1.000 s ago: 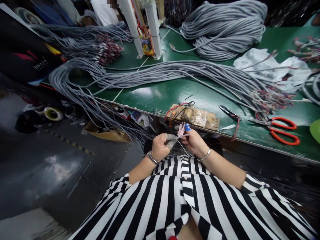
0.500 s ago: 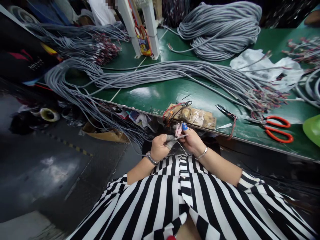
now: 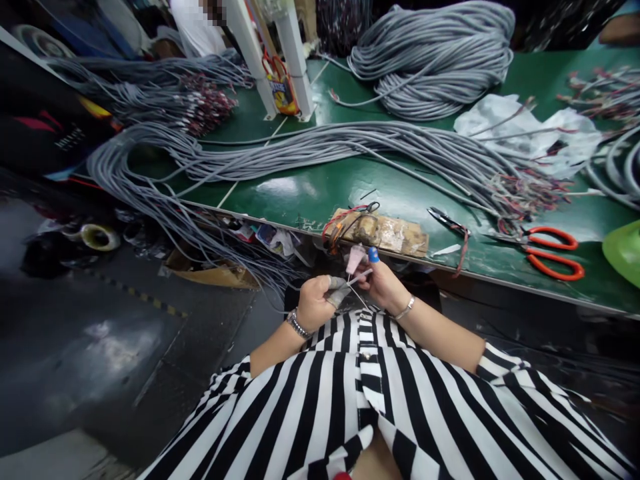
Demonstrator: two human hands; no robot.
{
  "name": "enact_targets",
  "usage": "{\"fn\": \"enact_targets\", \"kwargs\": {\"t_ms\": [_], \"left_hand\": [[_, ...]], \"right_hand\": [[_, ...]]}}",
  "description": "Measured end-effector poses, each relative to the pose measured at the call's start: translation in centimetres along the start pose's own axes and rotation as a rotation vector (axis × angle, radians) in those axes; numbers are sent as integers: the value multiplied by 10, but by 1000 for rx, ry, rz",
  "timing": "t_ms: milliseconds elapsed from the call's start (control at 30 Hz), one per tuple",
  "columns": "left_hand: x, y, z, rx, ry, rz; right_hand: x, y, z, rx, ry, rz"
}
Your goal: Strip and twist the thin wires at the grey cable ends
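Observation:
My left hand [image 3: 316, 301], its thumb and finger wrapped in grey covers, pinches a thin grey cable [image 3: 361, 277] in front of my shirt. Close on its right, my right hand [image 3: 386, 287] has its fingers curled round a small pink plastic tool [image 3: 356, 259], whose exact kind is unclear. A blue cover [image 3: 373, 255] sits on the right thumb. The cable end crosses by the right fingers, and a thin pale strand [image 3: 359, 297] hangs below. Part of the pink tool is hidden by the fingers.
Beyond my hands, a wooden block [image 3: 395, 235] sits at the green table's edge. Pliers [image 3: 447, 220] and orange-handled scissors [image 3: 553, 252] lie to its right. A long bundle of grey cables [image 3: 300, 155] spans the table and hangs over its left edge. A large coil [image 3: 435, 57] lies behind.
The pink tool has turned and now shows a broader, tapered side. My hands stay close together, with the left shifted slightly down and left. The view has moved a little.

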State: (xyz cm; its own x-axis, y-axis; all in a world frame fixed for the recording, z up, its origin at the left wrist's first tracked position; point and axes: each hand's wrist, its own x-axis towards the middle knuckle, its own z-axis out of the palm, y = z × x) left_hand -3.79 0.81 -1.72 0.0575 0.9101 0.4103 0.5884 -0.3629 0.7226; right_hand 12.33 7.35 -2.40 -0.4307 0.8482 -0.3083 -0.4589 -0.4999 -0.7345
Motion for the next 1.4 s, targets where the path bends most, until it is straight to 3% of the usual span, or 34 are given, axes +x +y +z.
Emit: {"fn": "enact_targets", "kwargs": {"t_ms": [233,367,500,700,833,1000,1200,1400], "left_hand": [[-32,6,-23,-94,12,-92],[-44,6,-30,-392,-92,-393],[-44,7,-32,-646,-93,-639],[-26,19,-31,-652,-132,-586],[-14,29,-25,-661,-203,-550],[-12,29,-11,-585,-245,-527],[-17,32,-10,-644,-242,-644],[-14,37,-18,-623,-160,-713]], "right_hand": [[-11,2,-21,-231,-39,7],[-22,-8,-24,-486,-89,-13],[-31,-16,-26,-715,-143,-107],[-52,-21,-32,-1047,-169,-356],[-67,-31,-27,-1019,-112,-401],[-70,-41,-8,-1004,-114,-392],[-61,-30,-8,-938,-271,-238],[-64,-48,-12,-1474,-282,-478]]}}
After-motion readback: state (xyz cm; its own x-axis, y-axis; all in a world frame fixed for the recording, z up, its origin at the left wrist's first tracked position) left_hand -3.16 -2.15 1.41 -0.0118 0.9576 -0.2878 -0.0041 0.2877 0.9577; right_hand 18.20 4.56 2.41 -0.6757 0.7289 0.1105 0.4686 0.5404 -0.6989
